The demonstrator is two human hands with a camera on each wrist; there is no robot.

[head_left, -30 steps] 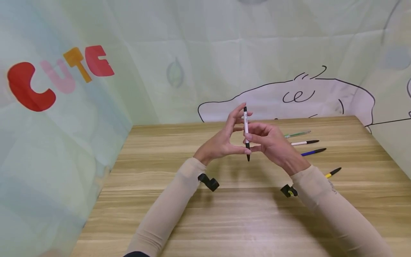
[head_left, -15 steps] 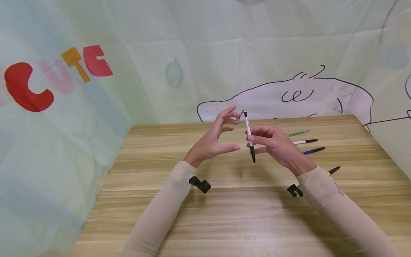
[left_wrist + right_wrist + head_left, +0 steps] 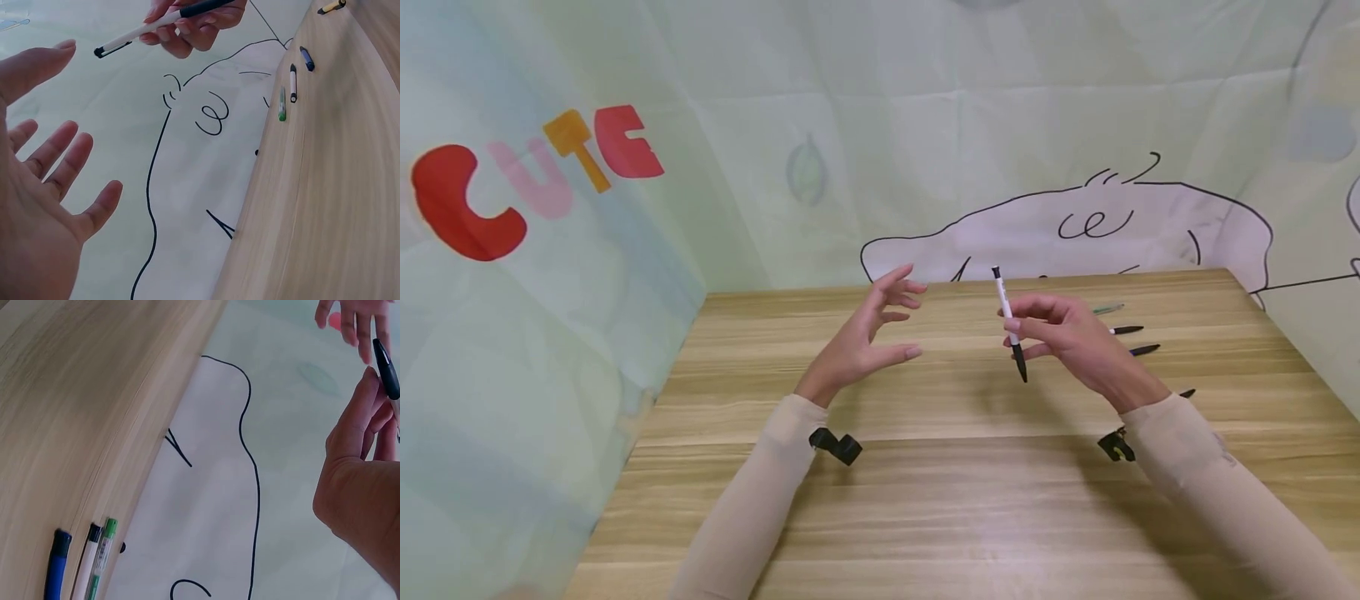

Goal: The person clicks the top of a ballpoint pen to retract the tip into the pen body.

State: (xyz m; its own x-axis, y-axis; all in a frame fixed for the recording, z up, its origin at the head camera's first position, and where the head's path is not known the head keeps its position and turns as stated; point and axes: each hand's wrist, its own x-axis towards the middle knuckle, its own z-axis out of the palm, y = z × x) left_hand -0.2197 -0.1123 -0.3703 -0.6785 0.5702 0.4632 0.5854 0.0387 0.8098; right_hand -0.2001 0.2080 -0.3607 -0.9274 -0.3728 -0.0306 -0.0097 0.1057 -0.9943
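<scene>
My right hand pinches a white pen with a black grip and black top between thumb and fingers. The pen is held above the table, top end up and leaning a little to the left, its black tip pointing down. To the left, my left hand is apart from the pen, thumb and fingers spread with nothing between them. In the left wrist view the pen lies across the top in the right hand's fingers, beyond the left thumb.
On the wooden table, right of my right hand, lie a green clear pen, a white pen, a blue pen and a yellow pen. A printed cloth hangs behind and left of the table.
My left hand has let go of the pen's ends and moved left. My right hand has carried the pen to the right, and the pen tilts more than before.
</scene>
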